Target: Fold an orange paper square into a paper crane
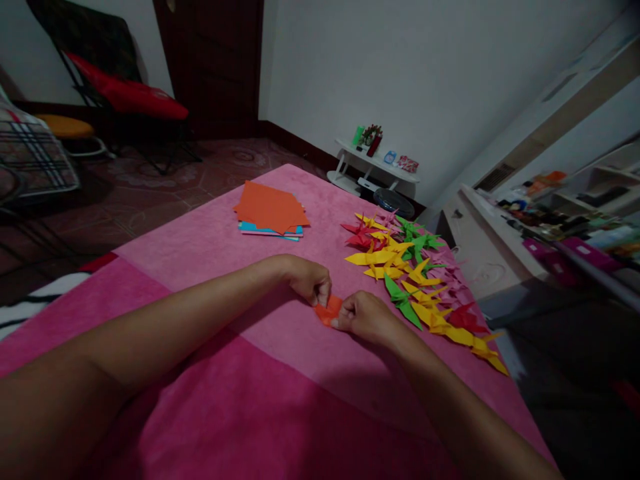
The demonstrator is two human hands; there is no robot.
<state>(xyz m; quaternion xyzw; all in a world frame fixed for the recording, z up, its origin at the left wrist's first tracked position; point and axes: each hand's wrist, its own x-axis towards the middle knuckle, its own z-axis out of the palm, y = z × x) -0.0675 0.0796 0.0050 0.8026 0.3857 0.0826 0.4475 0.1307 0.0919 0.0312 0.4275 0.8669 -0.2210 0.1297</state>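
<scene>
A small folded piece of orange paper (pixel 329 311) lies on the pink cloth (pixel 240 393), pinched from both sides. My left hand (pixel 310 278) grips its upper left edge with closed fingers. My right hand (pixel 365 317) presses its right side with curled fingers. To the right lie several folded paper cranes (pixel 410 273) in yellow, green, red and pink, in a loose row. Farther back sits a stack of flat paper sheets (pixel 271 210), orange on top with blue beneath.
The pink cloth ends at an edge on the right, beside a cluttered white shelf unit (pixel 545 227). A low white stand (pixel 373 167) with small items is by the far wall. Chairs (pixel 125 93) stand at the back left.
</scene>
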